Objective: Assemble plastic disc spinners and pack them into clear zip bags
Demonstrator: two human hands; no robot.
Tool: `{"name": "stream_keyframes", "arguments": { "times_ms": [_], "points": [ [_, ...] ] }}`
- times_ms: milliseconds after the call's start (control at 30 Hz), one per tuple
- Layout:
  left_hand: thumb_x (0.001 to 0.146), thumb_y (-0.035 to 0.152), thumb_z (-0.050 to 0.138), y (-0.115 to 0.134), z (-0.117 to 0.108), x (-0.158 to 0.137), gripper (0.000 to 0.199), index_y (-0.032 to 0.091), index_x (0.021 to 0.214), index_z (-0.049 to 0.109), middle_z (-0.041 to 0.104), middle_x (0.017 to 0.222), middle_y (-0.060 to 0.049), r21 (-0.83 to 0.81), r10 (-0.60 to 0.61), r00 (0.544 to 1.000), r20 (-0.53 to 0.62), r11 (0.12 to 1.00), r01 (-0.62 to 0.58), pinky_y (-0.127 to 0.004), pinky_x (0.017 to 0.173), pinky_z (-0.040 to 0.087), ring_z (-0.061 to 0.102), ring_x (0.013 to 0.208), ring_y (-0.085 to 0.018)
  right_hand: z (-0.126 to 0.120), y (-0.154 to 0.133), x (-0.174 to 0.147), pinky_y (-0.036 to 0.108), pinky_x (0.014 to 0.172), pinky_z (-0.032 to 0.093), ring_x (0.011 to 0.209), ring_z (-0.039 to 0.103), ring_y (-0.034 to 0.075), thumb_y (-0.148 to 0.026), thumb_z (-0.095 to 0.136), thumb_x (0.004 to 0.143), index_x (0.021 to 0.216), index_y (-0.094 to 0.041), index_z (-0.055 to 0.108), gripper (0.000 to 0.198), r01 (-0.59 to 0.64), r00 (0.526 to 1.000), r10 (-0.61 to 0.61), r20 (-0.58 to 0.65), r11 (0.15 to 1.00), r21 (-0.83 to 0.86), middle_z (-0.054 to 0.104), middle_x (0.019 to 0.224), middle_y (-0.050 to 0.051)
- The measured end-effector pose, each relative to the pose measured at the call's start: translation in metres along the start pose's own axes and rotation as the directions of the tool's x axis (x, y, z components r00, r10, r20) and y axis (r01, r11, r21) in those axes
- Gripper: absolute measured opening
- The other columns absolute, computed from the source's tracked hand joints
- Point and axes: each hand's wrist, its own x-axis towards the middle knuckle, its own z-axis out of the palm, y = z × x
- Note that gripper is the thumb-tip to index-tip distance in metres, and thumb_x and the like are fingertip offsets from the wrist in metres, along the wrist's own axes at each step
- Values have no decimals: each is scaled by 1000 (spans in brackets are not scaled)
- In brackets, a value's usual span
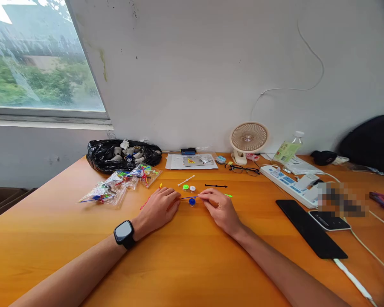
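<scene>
A thin blue plastic stick (pixel 189 197) spans the gap between my hands, just above the table. My right hand (pixel 219 209) pinches its right end between thumb and fingertips. At its left end are the closed fingertips of my left hand (pixel 160 207), which rests low over the table. Directly below the stick sits a small blue round piece (pixel 192 202). Behind it are a green round piece (pixel 185 187) and a white one (pixel 192 189). Part of a red stick (pixel 144 203) shows beside my left hand, and a yellow tip (pixel 160 185) lies behind it.
Around lie a white stick (pixel 186 180), a black stick (pixel 216 185) and a green arrow tip (pixel 228 195). Clear bags (pixel 107 194) of colourful parts and a black bag (pixel 96 155) stand left. A fan (pixel 248 138), power strip (pixel 288 183) and black phone-like slab (pixel 310 228) are right.
</scene>
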Motion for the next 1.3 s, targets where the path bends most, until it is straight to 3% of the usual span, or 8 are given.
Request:
{"name": "stream_keyframes", "arguments": {
  "times_ms": [167,367,567,667,833,1000,1300],
  "points": [
    [105,25,51,7,1,-3,35,25,139,58,71,127,-8,-102,-28,999,-30,994,25,-41,104,52,65,118,-25,3,1,-1,32,89,56,98,72,20,-9,60,97,104,-25,80,26,9,999,-9,52,1000,-4,74,108,6],
    [105,25,53,18,10,3,40,28,145,56,66,142,-5,-209,44,999,30,977,-37,-42,111,49,58,132,-26,2,2,0,33,92,53,99,70,20,-8,60,97,101,-25,81,27,-15,988,12,157,1000,22,73,109,5],
    [107,28,51,24,4,2,23,25,117,71,75,110,-5,-275,85,993,80,960,-60,-36,93,53,67,103,-22,1,-6,-2,29,85,53,94,69,18,-8,59,96,95,-23,78,25,-8,972,-11,235,997,79,73,105,5],
    [106,28,53,26,1,-3,21,27,117,72,75,104,-4,-281,67,995,68,959,-45,-33,87,53,67,98,-21,-2,-12,-6,28,83,51,92,68,18,-5,58,92,91,-23,76,25,11,959,-33,282,997,81,72,104,4],
    [104,30,56,28,0,-7,16,24,106,72,75,99,-5,-219,135,988,73,969,-117,-36,89,52,67,99,-23,-6,-16,-9,26,79,49,89,66,16,1,58,87,91,-23,75,29,8,948,-30,317,998,70,71,101,3],
    [98,26,61,31,0,-8,11,24,106,68,74,105,-6,-232,120,990,74,968,-100,-37,88,53,67,99,-24,-6,-14,-10,26,80,50,88,66,16,4,58,84,91,-22,73,30,-14,946,-12,325,997,78,70,100,2],
    [94,25,65,33,2,-7,11,24,104,64,72,104,-6,-208,128,988,81,972,-109,-38,86,51,65,97,-25,-9,-23,-7,29,86,52,94,68,18,-6,61,89,93,-23,76,23,-35,940,20,341,999,36,72,103,3]
  ]
}}
